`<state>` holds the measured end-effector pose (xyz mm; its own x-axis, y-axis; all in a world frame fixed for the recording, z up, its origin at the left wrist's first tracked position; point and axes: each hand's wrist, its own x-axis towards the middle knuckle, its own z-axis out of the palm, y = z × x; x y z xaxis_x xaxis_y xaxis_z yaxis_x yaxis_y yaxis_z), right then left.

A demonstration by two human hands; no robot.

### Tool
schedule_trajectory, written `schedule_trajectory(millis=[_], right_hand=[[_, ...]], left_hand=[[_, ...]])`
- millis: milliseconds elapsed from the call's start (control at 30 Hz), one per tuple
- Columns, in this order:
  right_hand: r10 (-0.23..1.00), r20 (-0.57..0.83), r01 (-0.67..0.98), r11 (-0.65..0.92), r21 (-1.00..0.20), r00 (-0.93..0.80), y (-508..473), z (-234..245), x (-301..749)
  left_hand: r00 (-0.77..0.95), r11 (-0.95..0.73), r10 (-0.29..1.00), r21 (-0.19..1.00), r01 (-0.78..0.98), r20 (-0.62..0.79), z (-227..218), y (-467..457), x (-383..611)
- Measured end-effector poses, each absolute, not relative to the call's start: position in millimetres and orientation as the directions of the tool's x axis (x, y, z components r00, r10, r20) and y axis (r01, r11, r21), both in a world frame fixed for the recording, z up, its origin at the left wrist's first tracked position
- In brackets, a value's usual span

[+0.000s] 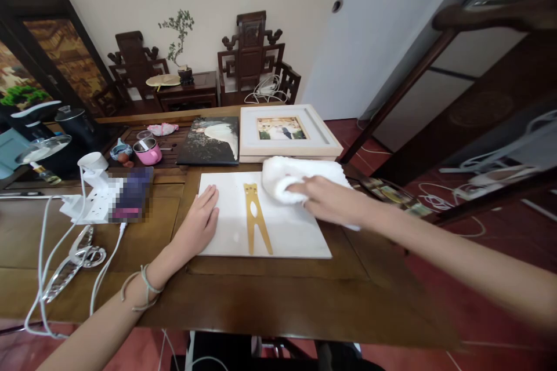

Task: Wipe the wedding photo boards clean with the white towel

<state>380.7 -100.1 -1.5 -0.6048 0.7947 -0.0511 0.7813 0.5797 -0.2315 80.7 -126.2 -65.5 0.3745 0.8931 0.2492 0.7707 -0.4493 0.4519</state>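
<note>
A flat white panel (230, 237) lies on the wooden table, with a gold A-shaped piece (250, 200) on its middle; several small holes mark the piece's top. My left hand (201, 217) rests flat on the panel's left edge, fingers stretched out. My right hand (319, 194) grips a bunched white towel (278, 174) over the panel's upper right part. The towel spreads rightward past the panel's edge and hides that corner. A woven bracelet (145, 287) circles my left wrist.
Behind the panel are a white picture frame (324, 142) and a dark photo panel (195, 153). To the left lie a power strip (96, 200), white cables (43, 243), a clear hair claw (72, 264) and a pink mug (148, 153). The table's front edge (261, 330) is close to me.
</note>
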Motion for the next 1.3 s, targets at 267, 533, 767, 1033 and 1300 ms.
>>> schedule_trajectory(millis=[267, 533, 767, 1033, 1300], right_hand=[[0.681, -0.062, 0.677, 0.706, -0.207, -0.729, -173, -9, 374], [0.684, -0.067, 0.675, 0.692, -0.257, -0.726, -107, -16, 376], [0.693, -0.073, 0.688, 0.687, -0.234, -0.717, -82, -13, 379], [0.652, -0.072, 0.638, 0.703, -0.316, -0.755, -170, -4, 388], [0.677, -0.135, 0.664, 0.630, -0.403, -0.724, -182, 5, 393]], left_hand=[[0.388, -0.447, 0.895, 0.443, 0.777, 0.222, -63, -126, 81], [0.395, -0.453, 0.891, 0.442, 0.774, 0.221, -62, -126, 81], [0.397, -0.453, 0.892, 0.439, 0.776, 0.217, -62, -125, 80], [0.403, -0.455, 0.890, 0.437, 0.775, 0.212, -61, -126, 81], [0.393, -0.442, 0.897, 0.436, 0.784, 0.204, -61, -127, 82]])
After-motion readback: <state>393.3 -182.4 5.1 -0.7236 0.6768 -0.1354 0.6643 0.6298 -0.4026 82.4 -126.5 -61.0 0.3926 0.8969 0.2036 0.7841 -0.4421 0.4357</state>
